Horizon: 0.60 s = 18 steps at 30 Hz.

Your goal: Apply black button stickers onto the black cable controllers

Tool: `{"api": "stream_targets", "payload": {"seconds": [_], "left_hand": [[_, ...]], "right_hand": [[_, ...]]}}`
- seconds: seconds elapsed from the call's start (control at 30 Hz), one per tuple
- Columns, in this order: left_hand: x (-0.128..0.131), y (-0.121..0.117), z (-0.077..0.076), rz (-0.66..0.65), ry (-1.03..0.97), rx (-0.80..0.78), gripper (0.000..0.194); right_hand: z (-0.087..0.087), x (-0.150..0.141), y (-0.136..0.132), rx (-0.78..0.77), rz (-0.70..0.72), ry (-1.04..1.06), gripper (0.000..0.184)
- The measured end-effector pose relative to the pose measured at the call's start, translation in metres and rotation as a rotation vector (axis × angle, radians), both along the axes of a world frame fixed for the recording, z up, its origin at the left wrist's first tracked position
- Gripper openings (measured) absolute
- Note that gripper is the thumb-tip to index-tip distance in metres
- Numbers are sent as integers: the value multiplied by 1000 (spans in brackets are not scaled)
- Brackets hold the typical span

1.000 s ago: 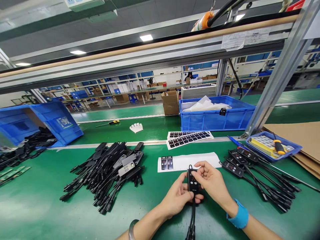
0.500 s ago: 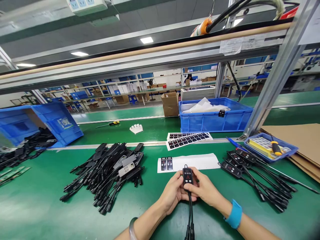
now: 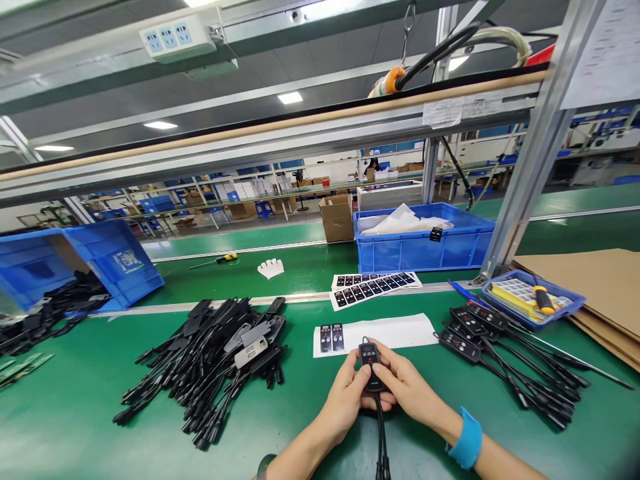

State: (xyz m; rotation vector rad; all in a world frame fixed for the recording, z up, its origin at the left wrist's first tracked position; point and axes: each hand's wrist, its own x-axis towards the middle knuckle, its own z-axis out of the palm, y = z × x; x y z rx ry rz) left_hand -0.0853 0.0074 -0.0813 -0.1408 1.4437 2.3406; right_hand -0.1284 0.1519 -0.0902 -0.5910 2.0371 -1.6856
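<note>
A small black controller (image 3: pixel 371 353) with a labelled face, a loop at its top and cables hanging from its lower end sits between my hands. My left hand (image 3: pixel 346 390) grips its left side, the thumb lying on its face. On the other side my right hand (image 3: pixel 404 381) holds it too, its thumb pressing the face near the left one. Just beyond lies a white label sheet (image 3: pixel 390 331) with two black labels at its left end. Several similar controllers (image 3: pixel 465 333) with labelled faces lie to the right, cables toward me.
A pile of black cabled units (image 3: pixel 215 360) lies left of my hands. Farther back are label strips (image 3: pixel 373 290), a white glove (image 3: pixel 271 269), a screwdriver (image 3: pixel 225 259) and a blue bin (image 3: pixel 425 250). At right stand a small blue tray (image 3: pixel 570 308) and cardboard sheets (image 3: pixel 600 280).
My left thumb has moved onto the controller's face, and my right thumb has shifted up it. The view has tilted slightly upward.
</note>
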Motion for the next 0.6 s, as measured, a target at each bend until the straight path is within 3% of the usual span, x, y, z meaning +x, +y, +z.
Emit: {"api": "stream_targets", "payload": {"seconds": [0.23,0.33,0.43,0.53,0.6], "left_hand": [[-1,-4,-5,13,-26,59,61],[-1,-4,-4,30,-38,74,68],[-2,-1,4,147,-107,88,74],[-2,3,11,304,-198,128,83],[-3,0,9,303,-210,129,99]], "right_hand": [[9,6,-8,163,-83,87,50],[12,6,-12,150,-136,26,47],[13,6,-15,148,-142,29,48],[18,7,-18,292,-136,268,68],[24,6,-18,443,-92,452,77]]}}
